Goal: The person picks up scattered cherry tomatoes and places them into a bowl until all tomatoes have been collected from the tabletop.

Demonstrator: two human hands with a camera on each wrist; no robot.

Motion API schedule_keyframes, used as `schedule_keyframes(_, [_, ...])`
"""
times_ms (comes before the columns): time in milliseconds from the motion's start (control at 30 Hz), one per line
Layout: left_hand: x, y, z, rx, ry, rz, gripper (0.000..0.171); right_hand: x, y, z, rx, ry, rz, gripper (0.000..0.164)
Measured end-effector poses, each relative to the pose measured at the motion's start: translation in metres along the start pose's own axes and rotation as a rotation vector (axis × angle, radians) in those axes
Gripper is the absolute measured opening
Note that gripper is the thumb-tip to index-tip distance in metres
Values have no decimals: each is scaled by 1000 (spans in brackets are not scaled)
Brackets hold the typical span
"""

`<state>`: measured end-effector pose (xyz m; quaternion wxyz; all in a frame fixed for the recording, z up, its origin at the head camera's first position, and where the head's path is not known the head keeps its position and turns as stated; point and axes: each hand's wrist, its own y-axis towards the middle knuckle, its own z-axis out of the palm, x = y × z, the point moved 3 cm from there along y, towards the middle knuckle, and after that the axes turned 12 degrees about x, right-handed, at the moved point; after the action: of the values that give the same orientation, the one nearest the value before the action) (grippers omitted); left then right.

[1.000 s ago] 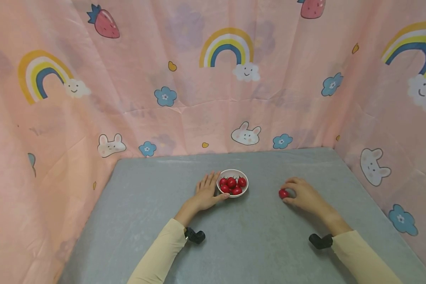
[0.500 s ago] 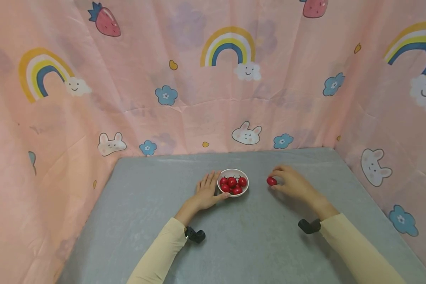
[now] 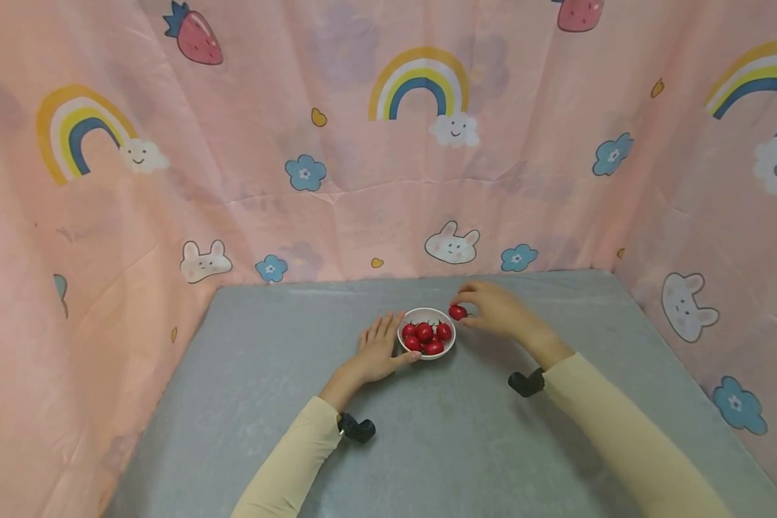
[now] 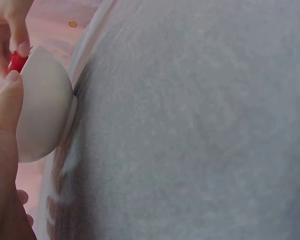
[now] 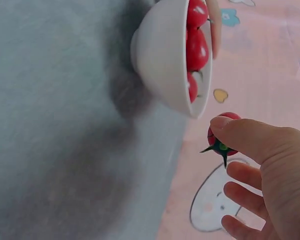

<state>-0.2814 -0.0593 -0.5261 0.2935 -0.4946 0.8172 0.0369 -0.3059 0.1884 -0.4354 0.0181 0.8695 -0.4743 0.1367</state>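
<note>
A white bowl [image 3: 427, 357] stands on the grey tabletop, several red cherry tomatoes [image 3: 424, 332] lying inside it. Along the bowl's left side rests my left hand [image 3: 377, 356], its fingers straight and its thumb at the near rim; the left wrist view shows the thumb [image 4: 9, 102] against the bowl's outside. My right hand [image 3: 495, 311] pinches one cherry tomato [image 3: 457, 312] just beyond the bowl's right rim, above the table. Green sepals show on this held cherry tomato [image 5: 224, 131] in the right wrist view, with the thumb over it and the other fingers loosely bent.
Grey cloth [image 3: 285, 338] covers the table. A pink printed curtain [image 3: 337, 216] hangs behind it and along both sides. A black wrist camera sits on the left wrist [image 3: 357, 429] and another on the right wrist [image 3: 526, 383].
My right hand has carried the pinched cherry tomato leftward and away from me, up to the bowl's right rim. My left hand has stayed beside the bowl.
</note>
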Motion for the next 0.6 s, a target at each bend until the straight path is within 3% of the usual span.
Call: schedule_keyframes(600, [1,1,0,23,10,-23,94,34,35,-4,34,-56,-84,37])
